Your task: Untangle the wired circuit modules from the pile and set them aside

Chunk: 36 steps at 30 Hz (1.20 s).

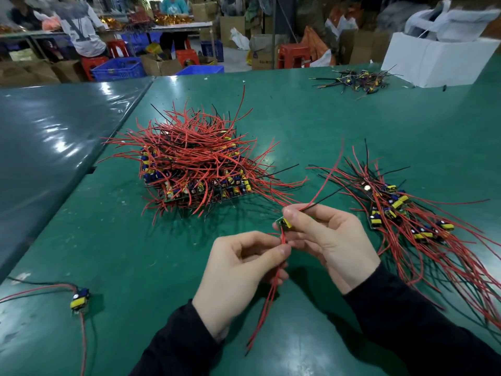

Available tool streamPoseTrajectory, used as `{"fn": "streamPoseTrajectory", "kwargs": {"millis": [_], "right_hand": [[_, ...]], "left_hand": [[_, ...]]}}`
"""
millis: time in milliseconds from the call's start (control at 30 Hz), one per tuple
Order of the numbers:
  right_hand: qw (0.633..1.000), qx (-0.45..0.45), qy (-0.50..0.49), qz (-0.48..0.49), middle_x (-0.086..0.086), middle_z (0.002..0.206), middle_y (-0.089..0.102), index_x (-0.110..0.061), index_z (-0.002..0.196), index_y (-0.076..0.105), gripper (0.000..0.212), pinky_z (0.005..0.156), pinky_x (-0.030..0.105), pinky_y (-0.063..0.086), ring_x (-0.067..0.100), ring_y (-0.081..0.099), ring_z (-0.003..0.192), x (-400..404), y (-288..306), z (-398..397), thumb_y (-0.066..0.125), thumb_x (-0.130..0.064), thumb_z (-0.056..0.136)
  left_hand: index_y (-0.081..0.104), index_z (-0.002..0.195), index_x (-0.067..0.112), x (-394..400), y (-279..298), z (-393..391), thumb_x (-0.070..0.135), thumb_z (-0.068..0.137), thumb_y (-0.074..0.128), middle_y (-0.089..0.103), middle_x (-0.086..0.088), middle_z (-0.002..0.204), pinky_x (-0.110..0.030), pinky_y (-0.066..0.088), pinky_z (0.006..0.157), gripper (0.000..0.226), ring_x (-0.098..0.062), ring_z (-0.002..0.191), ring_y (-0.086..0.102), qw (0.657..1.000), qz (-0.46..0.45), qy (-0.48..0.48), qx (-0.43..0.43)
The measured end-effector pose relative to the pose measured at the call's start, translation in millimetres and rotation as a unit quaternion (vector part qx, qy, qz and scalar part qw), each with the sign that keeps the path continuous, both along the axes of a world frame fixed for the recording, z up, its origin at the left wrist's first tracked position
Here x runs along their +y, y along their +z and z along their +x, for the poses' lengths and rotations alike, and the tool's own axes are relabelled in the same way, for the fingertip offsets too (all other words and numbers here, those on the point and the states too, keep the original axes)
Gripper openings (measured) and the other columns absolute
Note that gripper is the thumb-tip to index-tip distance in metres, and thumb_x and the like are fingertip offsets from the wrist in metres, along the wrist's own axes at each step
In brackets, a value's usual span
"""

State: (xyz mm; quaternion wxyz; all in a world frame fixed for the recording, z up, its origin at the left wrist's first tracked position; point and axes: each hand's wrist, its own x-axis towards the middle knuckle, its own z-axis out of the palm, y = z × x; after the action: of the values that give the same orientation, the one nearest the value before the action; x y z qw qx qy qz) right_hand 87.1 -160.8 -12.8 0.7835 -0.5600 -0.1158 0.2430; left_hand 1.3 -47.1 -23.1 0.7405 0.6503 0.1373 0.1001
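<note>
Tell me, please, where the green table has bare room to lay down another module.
Bare green table lies between the big pile and the lone module. It is crowded right of the right hand, where the sorted modules spread.

Green mat table (311,109), glossy, glare on the left section. White box (436,61) at far right edge. Behind: red stools (294,56), blue crates (119,68), stacked cardboard boxes (264,54), another workbench (168,26) with people (81,25) at it.
</note>
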Motion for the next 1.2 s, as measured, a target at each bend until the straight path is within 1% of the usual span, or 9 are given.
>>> {"fn": "streamPoseTrajectory", "kwargs": {"millis": [200, 267, 400, 533, 600, 767, 867, 1033, 1200], "right_hand": [[0.996, -0.048, 0.056, -0.050, 0.006, 0.072, 0.073, -0.019, 0.072, 0.076, 0.030, 0.050, 0.016, 0.044, 0.009, 0.064, 0.054, -3.5, 2.8, 4.1, 0.076, -0.037, 0.048], [0.994, -0.060, 0.069, -0.065, 0.003, 0.068, 0.072, -0.021, 0.071, 0.076, 0.028, 0.051, 0.015, 0.042, 0.008, 0.063, 0.053, -4.5, 3.0, 4.3, 0.075, -0.038, 0.049], [0.989, -0.105, 0.063, -0.087, 0.000, 0.059, 0.068, -0.018, 0.066, 0.075, 0.020, 0.044, 0.013, 0.040, 0.008, 0.058, 0.047, -5.3, 3.2, 6.4, 0.075, -0.032, 0.052], [0.988, -0.102, 0.057, -0.103, 0.001, 0.056, 0.066, -0.013, 0.064, 0.072, 0.008, 0.041, 0.015, 0.043, 0.009, 0.056, 0.043, -4.0, -0.9, 6.5, 0.075, -0.020, 0.060], [0.989, -0.088, 0.057, -0.102, 0.002, 0.056, 0.066, -0.013, 0.064, 0.072, 0.006, 0.041, 0.016, 0.044, 0.009, 0.056, 0.042, -3.1, -1.8, 5.8, 0.075, -0.017, 0.062], [0.989, -0.085, 0.055, -0.104, -0.001, 0.060, 0.067, -0.021, 0.064, 0.075, 0.022, 0.044, 0.013, 0.042, 0.008, 0.059, 0.049, -4.0, -0.2, 6.6, 0.076, -0.036, 0.048], [0.989, -0.081, 0.066, -0.104, -0.001, 0.061, 0.067, -0.023, 0.064, 0.075, 0.026, 0.045, 0.012, 0.040, 0.007, 0.060, 0.050, -3.4, -1.5, 6.7, 0.076, -0.040, 0.045], [0.993, -0.076, 0.052, -0.080, 0.002, 0.061, 0.068, -0.019, 0.064, 0.074, 0.023, 0.047, 0.013, 0.044, 0.008, 0.060, 0.048, -1.3, -7.7, 5.5, 0.077, -0.033, 0.046], [0.997, -0.013, 0.079, -0.024, 0.002, 0.069, 0.070, -0.014, 0.076, 0.076, 0.034, 0.053, 0.013, 0.048, 0.007, 0.062, 0.054, -2.0, -9.1, 6.1, 0.079, -0.028, 0.046]], "left_hand": [[0.076, 0.077, 0.007, 8.3, 7.7, -2.4, 0.019, 0.063, 0.070, 0.057, -0.003, 0.059, -0.020, 0.050, 0.047, 0.020, -0.009, 0.049, 0.054, 0.971, -0.191, -0.100, 0.102], [0.076, 0.078, 0.007, 8.8, 8.0, -3.1, 0.019, 0.062, 0.072, 0.058, -0.003, 0.061, -0.021, 0.050, 0.048, 0.020, -0.010, 0.050, 0.055, 0.971, -0.186, -0.106, 0.110], [0.073, 0.066, 0.008, 6.6, 3.0, -3.5, 0.003, 0.076, 0.073, 0.061, -0.003, 0.059, -0.023, 0.049, 0.046, 0.011, -0.010, 0.049, 0.054, 0.998, 0.061, 0.000, 0.032], [0.073, 0.066, 0.015, 9.7, -4.5, -1.6, 0.005, 0.074, 0.077, 0.065, 0.006, 0.062, -0.021, 0.047, 0.058, 0.014, -0.007, 0.057, 0.057, 0.903, 0.413, 0.101, -0.064], [0.073, 0.066, 0.015, 9.4, -5.9, -1.7, 0.006, 0.072, 0.078, 0.065, 0.006, 0.062, -0.020, 0.045, 0.061, 0.012, -0.008, 0.061, 0.058, 0.882, 0.450, 0.120, -0.076], [0.073, 0.065, 0.013, 14.5, -1.9, 1.1, 0.005, 0.077, 0.073, 0.061, 0.001, 0.055, -0.026, 0.050, 0.052, 0.015, -0.013, 0.047, 0.055, 0.981, 0.192, 0.035, -0.017], [0.071, 0.063, 0.012, 12.1, -4.0, 2.0, 0.005, 0.079, 0.071, 0.053, 0.000, 0.050, -0.029, 0.051, 0.046, 0.018, -0.012, 0.044, 0.049, 0.986, 0.164, 0.030, -0.009], [0.069, 0.063, 0.016, 9.7, -11.9, 3.1, 0.008, 0.078, 0.073, 0.055, -0.006, 0.056, -0.028, 0.049, 0.044, 0.018, -0.013, 0.045, 0.048, 0.970, 0.229, 0.085, -0.015], [0.074, 0.069, 0.011, 9.2, -5.7, 2.9, 0.006, 0.078, 0.072, 0.062, -0.001, 0.058, -0.023, 0.049, 0.049, 0.011, -0.008, 0.049, 0.051, 0.990, 0.113, 0.047, -0.067]]}}
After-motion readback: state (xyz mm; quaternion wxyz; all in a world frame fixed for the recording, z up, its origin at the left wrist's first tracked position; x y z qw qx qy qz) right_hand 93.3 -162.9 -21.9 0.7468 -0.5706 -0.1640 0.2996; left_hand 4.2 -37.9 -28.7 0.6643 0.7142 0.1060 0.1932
